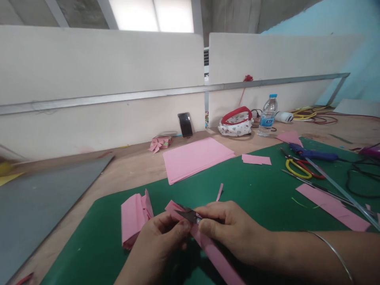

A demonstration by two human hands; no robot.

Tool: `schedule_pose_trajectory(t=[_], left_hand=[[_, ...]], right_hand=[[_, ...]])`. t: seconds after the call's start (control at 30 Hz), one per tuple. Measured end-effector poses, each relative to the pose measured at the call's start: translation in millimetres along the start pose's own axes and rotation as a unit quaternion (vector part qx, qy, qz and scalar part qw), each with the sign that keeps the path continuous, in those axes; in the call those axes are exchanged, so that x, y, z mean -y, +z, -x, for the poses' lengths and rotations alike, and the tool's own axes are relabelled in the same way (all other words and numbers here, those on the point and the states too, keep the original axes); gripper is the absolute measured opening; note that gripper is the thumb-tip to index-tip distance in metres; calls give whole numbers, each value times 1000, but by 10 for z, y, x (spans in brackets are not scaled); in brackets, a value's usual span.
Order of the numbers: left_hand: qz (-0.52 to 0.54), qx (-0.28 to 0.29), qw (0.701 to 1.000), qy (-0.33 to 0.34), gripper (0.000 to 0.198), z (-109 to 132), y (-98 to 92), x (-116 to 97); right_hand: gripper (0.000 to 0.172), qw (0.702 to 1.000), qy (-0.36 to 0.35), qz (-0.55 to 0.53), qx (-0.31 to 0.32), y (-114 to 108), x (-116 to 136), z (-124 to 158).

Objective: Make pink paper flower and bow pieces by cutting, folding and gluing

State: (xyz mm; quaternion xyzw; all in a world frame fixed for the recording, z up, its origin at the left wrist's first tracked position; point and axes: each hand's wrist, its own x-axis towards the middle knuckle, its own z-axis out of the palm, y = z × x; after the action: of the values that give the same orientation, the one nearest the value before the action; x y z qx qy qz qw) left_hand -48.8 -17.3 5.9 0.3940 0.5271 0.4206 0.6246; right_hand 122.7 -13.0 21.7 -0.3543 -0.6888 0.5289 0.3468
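My left hand (162, 239) is closed on a long pink paper strip (216, 257), pinching it near its far end. My right hand (231, 227) grips a pair of scissors (190, 216) with dark blades; its handles are mostly hidden in my fingers. The blades lie at the strip's far end, beside my left fingertips. Whether they are cutting through it I cannot tell. The strip's near part runs down toward the bottom of the view. Left of my hands stands a folded pink paper packet (135, 217), and a small pink scrap (219, 192) lies beyond my right hand.
Pink sheets (196, 158) lie across the far edge of the green mat (89, 237). On the right are yellow-and-red-handled scissors (299, 168), a blue glue gun (314, 153) and a wide pink strip (332, 208). Farther back stand a water bottle (268, 116), a pouch (236, 124) and a phone (185, 124).
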Motion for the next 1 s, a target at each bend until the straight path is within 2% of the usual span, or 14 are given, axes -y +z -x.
schedule_pose_trajectory(t=[0.4, 0.8, 0.9, 1.0], left_hand=[[4, 15, 1000, 10, 22, 13, 40, -48], [1, 23, 1000, -5, 28, -95, -34, 129], [-17, 25, 1000, -9, 29, -52, -7, 75], [-45, 17, 999, 16, 28, 6, 11, -55]], right_hand=[[30, 1000, -18, -10, 5, -9, -4, 2], [28, 999, -23, -30, 3, 3, 1, -5], [28, 999, -22, -33, 6, -1, -7, -3], [28, 1000, -3, -26, -5, -12, -16, -3]])
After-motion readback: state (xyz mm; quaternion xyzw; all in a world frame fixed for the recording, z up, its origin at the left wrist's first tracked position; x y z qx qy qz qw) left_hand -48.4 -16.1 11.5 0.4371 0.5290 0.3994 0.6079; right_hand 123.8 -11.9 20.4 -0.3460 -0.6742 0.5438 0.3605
